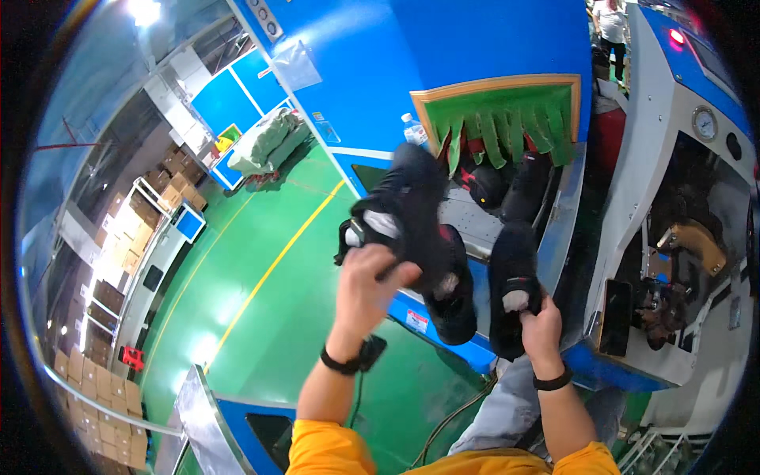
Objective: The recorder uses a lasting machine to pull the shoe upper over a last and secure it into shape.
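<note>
My left hand point(368, 285) is closed at the heel end of a black shoe point(408, 186) with white stuffing in its opening, its thumb sticking out to the right. Just below and right of that shoe hangs another black shoe point(453, 305) with a red lining; what supports it is hidden. My right hand point(542, 331) grips the heel of a further black shoe point(511, 265), toe pointing away and pale stuffing in its opening. Beyond the hands, a black shoe with red trim point(484, 184) and a plain black one point(528, 188) lie at the machine mouth.
Green strips point(507, 131) curtain the opening of a blue machine point(491, 39), above a metal ledge point(467, 218). A bottle point(413, 131) stands beside the opening. At right is a machine with a gauge point(704, 123) and a phone point(616, 317). Cartons point(95, 388) stack at far left.
</note>
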{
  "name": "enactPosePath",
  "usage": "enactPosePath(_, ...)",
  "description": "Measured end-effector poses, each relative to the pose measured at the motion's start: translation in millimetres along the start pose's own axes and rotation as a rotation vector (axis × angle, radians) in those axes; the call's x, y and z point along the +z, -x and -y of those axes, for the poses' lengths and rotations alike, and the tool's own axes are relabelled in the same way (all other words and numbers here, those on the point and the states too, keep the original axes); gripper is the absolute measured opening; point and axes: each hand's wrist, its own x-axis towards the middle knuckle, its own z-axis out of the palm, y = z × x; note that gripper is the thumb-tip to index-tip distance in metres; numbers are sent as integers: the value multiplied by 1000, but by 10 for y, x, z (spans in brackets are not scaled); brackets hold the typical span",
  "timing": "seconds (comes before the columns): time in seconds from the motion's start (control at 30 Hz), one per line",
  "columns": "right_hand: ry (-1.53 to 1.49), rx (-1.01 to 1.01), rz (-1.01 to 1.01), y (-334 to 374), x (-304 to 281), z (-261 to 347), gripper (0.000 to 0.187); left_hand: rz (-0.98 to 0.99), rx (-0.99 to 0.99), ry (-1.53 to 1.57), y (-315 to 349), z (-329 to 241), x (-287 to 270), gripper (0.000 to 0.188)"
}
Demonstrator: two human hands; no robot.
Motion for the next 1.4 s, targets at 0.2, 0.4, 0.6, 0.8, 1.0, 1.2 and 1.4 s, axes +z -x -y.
enactPosePath(0.2, -266, 56, 72, 165, -154, 341, 47, 199, 204, 443, 767, -1100, 185, 38)
enactPosePath(0.4, -1149, 267, 174, 395, -436, 12, 47, 358, 172, 564, 1195, -1148, 853, 33)
enactPosePath(0.6, -1417, 343, 280, 510, -625, -343, 48, 343, 221, 286, 1193, -1102, 1025, 35)
enactPosePath(0.8, -1177, 441, 158, 427, -593, -1206, 46, 370, 226, 172, 1039, -1182, 1026, 36)
enactPosePath(1.0, -1289, 772, -73, 430, -649, -508, 41, 668, 266, -149, 940, -1173, 1079, 55)
enactPosePath(1.2, -1256, 760, -116, 464, -675, -725, 37, 659, 267, -3, 715, -1100, 1060, 48)
enactPosePath(1.4, -1490, 602, 303, 815, -920, -1184, 29, 512, 186, 152, 840, -1369, 210, 49)
